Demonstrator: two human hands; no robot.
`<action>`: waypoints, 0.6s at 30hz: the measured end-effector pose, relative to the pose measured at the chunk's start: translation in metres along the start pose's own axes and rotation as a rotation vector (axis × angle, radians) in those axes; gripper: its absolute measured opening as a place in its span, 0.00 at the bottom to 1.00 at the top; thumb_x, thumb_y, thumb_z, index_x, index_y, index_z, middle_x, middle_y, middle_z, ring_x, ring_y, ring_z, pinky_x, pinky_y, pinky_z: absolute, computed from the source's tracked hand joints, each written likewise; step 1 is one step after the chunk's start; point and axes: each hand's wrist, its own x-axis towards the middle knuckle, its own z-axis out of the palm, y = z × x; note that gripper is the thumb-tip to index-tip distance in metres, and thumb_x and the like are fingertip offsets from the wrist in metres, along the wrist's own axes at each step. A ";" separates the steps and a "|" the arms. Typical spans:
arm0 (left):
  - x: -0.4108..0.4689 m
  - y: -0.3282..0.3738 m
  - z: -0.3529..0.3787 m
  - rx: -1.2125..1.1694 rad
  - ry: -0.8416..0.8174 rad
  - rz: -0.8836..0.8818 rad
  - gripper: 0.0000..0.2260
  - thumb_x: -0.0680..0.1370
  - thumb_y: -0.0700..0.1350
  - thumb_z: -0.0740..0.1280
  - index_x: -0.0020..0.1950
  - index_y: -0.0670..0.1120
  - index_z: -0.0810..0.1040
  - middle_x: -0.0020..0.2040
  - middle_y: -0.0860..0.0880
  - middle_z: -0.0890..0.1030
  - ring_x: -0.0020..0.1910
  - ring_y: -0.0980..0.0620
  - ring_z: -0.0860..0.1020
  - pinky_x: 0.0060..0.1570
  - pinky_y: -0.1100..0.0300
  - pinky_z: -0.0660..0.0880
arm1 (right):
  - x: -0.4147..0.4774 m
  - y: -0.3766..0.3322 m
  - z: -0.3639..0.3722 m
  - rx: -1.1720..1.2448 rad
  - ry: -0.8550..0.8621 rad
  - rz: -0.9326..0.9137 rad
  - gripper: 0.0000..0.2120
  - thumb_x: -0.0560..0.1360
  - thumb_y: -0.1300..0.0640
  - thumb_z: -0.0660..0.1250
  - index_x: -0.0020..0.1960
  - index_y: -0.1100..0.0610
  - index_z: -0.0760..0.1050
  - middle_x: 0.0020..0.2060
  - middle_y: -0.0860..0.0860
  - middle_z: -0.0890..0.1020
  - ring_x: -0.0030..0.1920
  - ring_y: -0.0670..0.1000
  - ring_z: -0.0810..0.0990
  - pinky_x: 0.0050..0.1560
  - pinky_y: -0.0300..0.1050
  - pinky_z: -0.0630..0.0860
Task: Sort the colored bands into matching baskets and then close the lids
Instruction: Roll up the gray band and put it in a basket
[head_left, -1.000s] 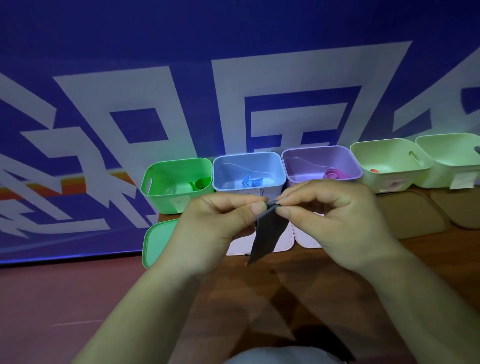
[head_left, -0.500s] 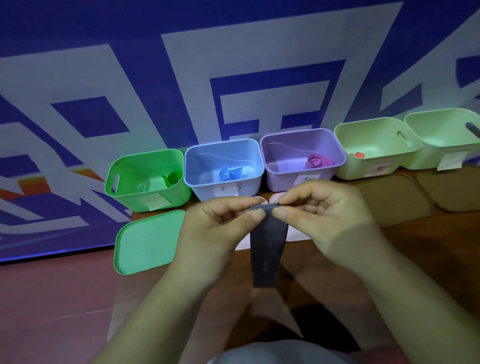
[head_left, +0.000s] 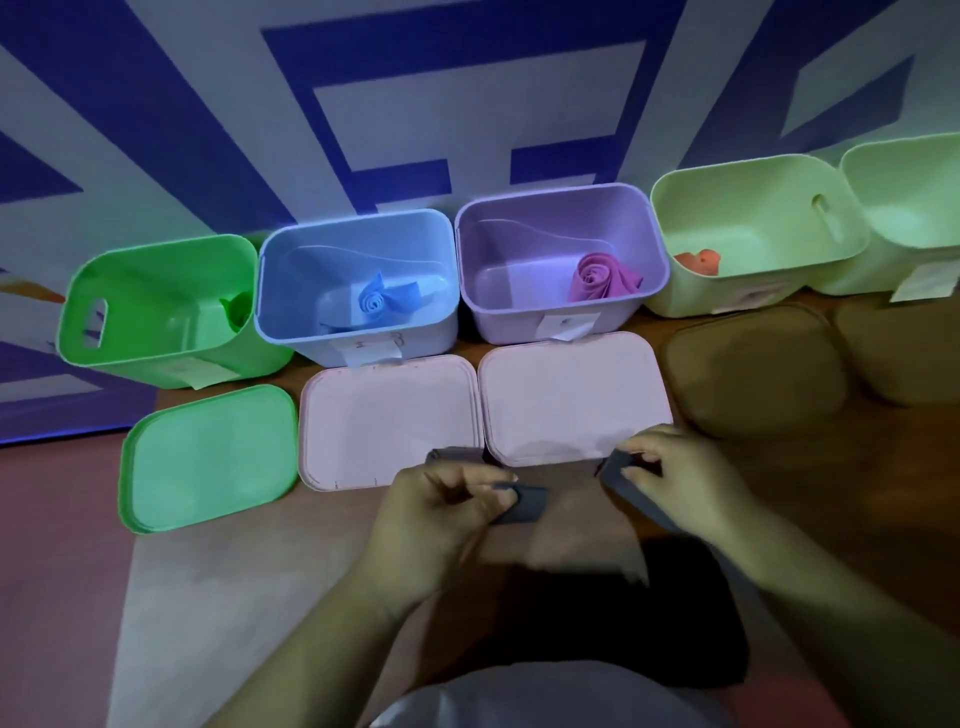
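Observation:
I hold a dark grey band (head_left: 524, 503) near the table's front. My left hand (head_left: 441, 514) pinches one end, my right hand (head_left: 685, 483) pinches another part, and the rest trails down past my right wrist. Along the wall stand open baskets: green (head_left: 150, 332) with a green roll, blue (head_left: 291, 322) with a blue roll (head_left: 384, 304), purple (head_left: 488, 306) with a pink-purple roll (head_left: 602, 278), and pale green (head_left: 748, 296) with an orange band (head_left: 698, 261).
Lids lie flat in front of the baskets: a green lid (head_left: 208, 457), two pale pink lids (head_left: 384, 431) (head_left: 571, 395) and two brown lids (head_left: 753, 374) (head_left: 904, 358). A second pale green basket (head_left: 909, 208) stands at far right. A blue-and-white banner backs the row.
My hands have moved apart and dropped toward the table, spreading the grey band between them. The view has tilted down and closer to the baskets.

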 end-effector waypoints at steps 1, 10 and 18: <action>0.005 -0.004 0.005 0.008 0.009 -0.037 0.12 0.74 0.32 0.72 0.39 0.48 0.87 0.38 0.49 0.86 0.40 0.56 0.82 0.47 0.59 0.78 | 0.005 0.011 0.005 -0.058 -0.009 -0.036 0.13 0.70 0.57 0.74 0.55 0.51 0.82 0.53 0.47 0.83 0.50 0.50 0.82 0.53 0.46 0.78; 0.024 -0.015 0.039 0.073 0.053 -0.204 0.11 0.73 0.33 0.73 0.40 0.49 0.87 0.40 0.48 0.87 0.41 0.54 0.82 0.51 0.54 0.78 | 0.036 0.040 0.026 -0.043 -0.130 -0.111 0.14 0.72 0.59 0.73 0.57 0.54 0.81 0.54 0.51 0.80 0.51 0.53 0.80 0.51 0.39 0.71; 0.014 -0.006 0.040 0.069 0.022 -0.146 0.09 0.74 0.33 0.73 0.42 0.46 0.87 0.41 0.45 0.87 0.43 0.48 0.84 0.51 0.53 0.80 | 0.034 0.032 0.006 -0.035 -0.155 -0.151 0.04 0.69 0.60 0.73 0.41 0.51 0.81 0.42 0.47 0.81 0.43 0.51 0.80 0.41 0.43 0.73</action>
